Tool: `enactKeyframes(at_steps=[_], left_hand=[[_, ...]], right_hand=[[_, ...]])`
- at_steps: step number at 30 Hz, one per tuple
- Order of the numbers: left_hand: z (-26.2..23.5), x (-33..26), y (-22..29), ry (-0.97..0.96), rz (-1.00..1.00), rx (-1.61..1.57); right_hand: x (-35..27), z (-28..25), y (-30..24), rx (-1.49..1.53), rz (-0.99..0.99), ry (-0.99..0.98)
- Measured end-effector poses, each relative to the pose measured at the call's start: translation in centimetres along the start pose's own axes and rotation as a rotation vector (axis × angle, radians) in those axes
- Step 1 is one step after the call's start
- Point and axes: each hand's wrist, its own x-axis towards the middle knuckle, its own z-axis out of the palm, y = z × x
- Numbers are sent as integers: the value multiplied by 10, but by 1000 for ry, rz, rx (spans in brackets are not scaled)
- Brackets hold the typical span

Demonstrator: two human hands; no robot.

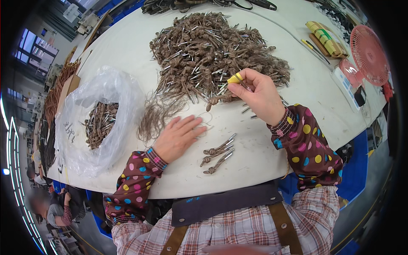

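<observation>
My left hand [178, 135] lies flat on the white table, fingers stretched out, holding nothing. Its fingertips are beside a tangle of loose brown threads [158, 117]. Raised at the near edge of a big heap of knotted brown cords with metal tips [212, 51], my right hand [260, 95] pinches a small tool with a yellow end and dark metal [235, 78]. Its fingers hide most of the tool, so I cannot tell its exact kind. A knotted cord [221, 100] is just below that hand. Several short knotted cords [218, 148] lie together nearer me, metal tips pointing away.
An open clear plastic bag [127, 91] with more knotted cords [102, 123] stands at the left. On the right are a pink fan [369, 53], a yellow-green wrapped bundle [326, 39] and a yellow-handled tool [312, 49]. Black straps [187, 5] lie at the far edge.
</observation>
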Motion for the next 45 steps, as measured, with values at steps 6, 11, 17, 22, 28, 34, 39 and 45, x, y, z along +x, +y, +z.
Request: enactKeyframes(at_steps=[6,11,17,22,28,34,39,45], left_hand=[[-16,-61,-42,163,-429,145],[-49,-3,3,310,-349,-92],[-48,49,22,179,-262,-899],[-24,49,14,241,-283,-801],[-22,43,13,243,-370,-801],[-34,25,6,-246,-29,-814],[-27,47,-14,184,-192,-293],[-11,67,-47,345,-333,132]], right_hand=[[-6,-3,-1,-70,-65,79],[-19,11,-19,-238,-270,48],[-21,7,-18,-256,-303,3],[-14,8,-7,-251,-244,48],[-6,-2,-7,-182,-108,95],[-2,-12,0,-289,-57,44],[-4,-3,1,-319,-62,-31],[-8,2,3,-361,-59,-100]])
